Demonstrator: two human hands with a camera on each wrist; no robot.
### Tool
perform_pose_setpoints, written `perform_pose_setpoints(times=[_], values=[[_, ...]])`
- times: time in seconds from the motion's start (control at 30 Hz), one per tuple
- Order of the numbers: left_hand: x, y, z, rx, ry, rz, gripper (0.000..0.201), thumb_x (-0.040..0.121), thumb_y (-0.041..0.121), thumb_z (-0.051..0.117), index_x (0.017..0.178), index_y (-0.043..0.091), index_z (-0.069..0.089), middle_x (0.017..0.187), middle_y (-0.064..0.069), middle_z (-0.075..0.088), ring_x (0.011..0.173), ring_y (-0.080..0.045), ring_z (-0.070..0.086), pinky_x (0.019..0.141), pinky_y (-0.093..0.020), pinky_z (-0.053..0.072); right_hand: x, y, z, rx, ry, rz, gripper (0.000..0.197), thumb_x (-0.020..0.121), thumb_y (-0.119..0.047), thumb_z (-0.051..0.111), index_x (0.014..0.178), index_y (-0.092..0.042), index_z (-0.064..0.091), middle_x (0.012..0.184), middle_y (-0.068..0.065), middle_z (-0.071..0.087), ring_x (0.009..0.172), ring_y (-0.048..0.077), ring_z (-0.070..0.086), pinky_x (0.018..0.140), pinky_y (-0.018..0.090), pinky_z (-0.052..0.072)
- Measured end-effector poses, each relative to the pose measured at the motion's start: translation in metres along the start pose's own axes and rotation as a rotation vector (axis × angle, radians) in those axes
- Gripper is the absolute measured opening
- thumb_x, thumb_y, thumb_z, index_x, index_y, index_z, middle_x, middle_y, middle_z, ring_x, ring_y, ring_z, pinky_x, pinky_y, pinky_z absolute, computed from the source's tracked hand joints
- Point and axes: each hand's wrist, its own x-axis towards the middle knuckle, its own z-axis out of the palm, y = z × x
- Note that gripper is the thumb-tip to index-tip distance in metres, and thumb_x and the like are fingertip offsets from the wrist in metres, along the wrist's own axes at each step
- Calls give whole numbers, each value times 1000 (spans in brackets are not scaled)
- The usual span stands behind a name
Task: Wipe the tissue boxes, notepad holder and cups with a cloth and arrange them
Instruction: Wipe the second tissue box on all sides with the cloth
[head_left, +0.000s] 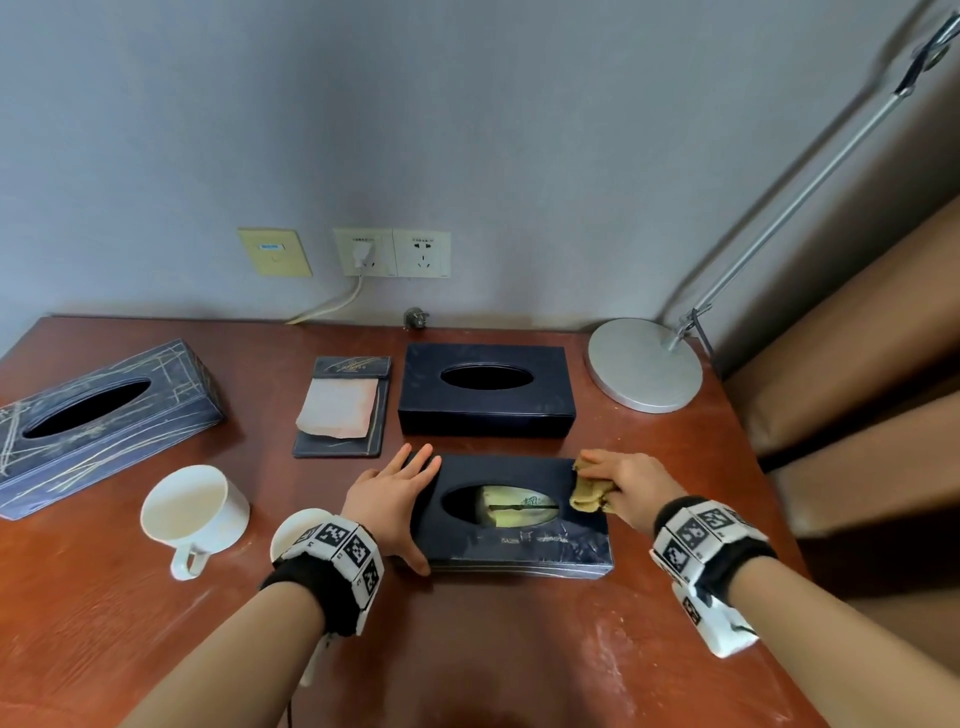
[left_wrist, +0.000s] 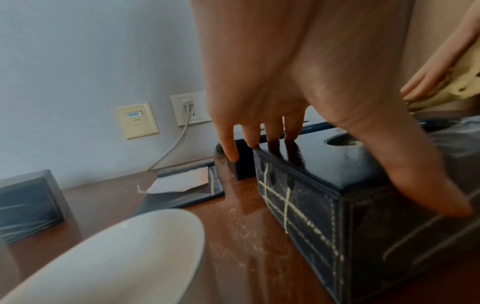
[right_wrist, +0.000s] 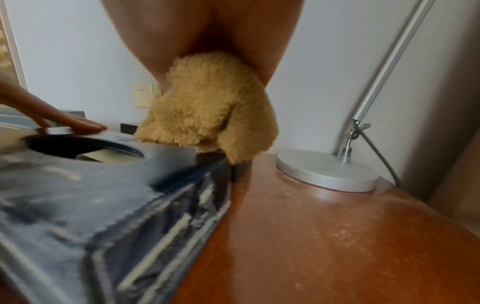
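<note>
A dark blue tissue box (head_left: 519, 545) (left_wrist: 324, 174) (right_wrist: 78, 195) lies near me on the table. My left hand (head_left: 395, 499) (left_wrist: 259, 92) lies flat on its left end, fingers straight, thumb down its front side. On the box's far right corner my right hand (head_left: 623, 483) presses a folded yellow cloth (head_left: 589, 496) (right_wrist: 207, 107) held in its fingers. A second dark tissue box (head_left: 485, 397) stands behind, a third, with pale lines (head_left: 98, 421), far left. The notepad holder (head_left: 343, 408) (left_wrist: 187, 187) lies between them. Two white cups (head_left: 195, 512) (head_left: 296, 535) (left_wrist: 116, 263) stand left of my left wrist.
A silver lamp base (head_left: 644, 364) (right_wrist: 327, 172) stands at the back right, its arm (head_left: 805, 192) slanting up right. Wall sockets (head_left: 392, 252) with a plugged cable sit above the table's (head_left: 493, 649) far edge. A brown padded panel (head_left: 857, 389) borders the right side.
</note>
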Motion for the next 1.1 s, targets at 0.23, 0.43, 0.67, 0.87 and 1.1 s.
perform_pose_setpoints(times=[0.23,0.43,0.67,0.87,1.1], values=[[4,6,-5,-33,1,-9,132,56,57,81,151,25,-5,158,8,-13,146,-14,-12,117,-40,11,10,-66,46,52,128,-388,62,71,14,50,130,-4,53,147,15,36,137,31,32,114,32,16],[4,3,-3,-46,-10,2,131,58,56,80,151,25,-7,158,9,-16,145,-13,-15,118,-42,10,-11,-85,91,-59,1,-679,62,65,2,74,123,-12,57,140,12,47,132,28,42,104,40,40],[3,-1,0,-99,-28,3,130,59,54,81,150,28,-9,156,12,-20,144,-11,-19,117,-44,6,-52,-2,59,-189,17,-583,93,49,-11,80,135,-24,45,148,-1,34,135,18,36,102,27,42],[3,0,4,-113,-22,3,130,60,53,80,150,27,-10,156,10,-20,144,-12,-19,118,-44,6,-68,46,39,-105,207,-268,92,20,6,89,106,-19,68,128,-3,50,107,25,64,78,37,57],[1,2,3,-120,-23,-2,127,63,51,80,150,26,-9,156,9,-20,145,-14,-17,118,-43,6,-37,-13,61,-10,153,-354,69,69,11,65,132,-15,52,148,5,34,138,22,23,111,40,31]])
